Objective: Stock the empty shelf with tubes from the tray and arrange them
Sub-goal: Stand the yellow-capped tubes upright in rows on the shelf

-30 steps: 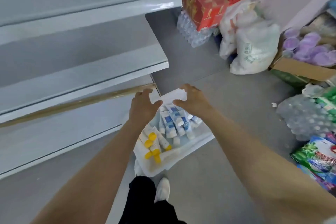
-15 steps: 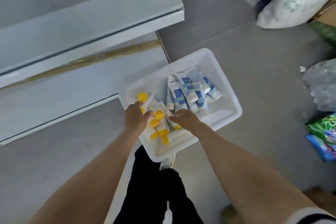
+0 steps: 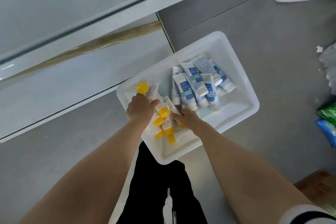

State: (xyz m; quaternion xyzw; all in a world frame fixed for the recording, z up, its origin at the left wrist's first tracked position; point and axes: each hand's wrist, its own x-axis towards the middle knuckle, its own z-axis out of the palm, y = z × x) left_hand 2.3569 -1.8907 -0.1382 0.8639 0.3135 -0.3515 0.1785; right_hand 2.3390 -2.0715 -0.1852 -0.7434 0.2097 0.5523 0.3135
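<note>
Left hand [image 3: 139,110] closed round yellow-capped tube [image 3: 148,91] in white tray [image 3: 234,56] on floor. Right hand [image 3: 187,119] half-open on yellow-capped pile [image 3: 163,123], grip unclear. Gather caps aligned; empty shelf [image 3: 63,78] at 10 o'clock.

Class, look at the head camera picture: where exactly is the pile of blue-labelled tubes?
The blue-labelled tubes lie in the far right part of the white tray on the floor, right of the yellow-capped tubes that both hands reach into.

Both hands, left hand [image 3: 139,108] and right hand [image 3: 187,118], reach among yellow-capped tubes [image 3: 162,121] (white tray [image 3: 241,85]).
</note>
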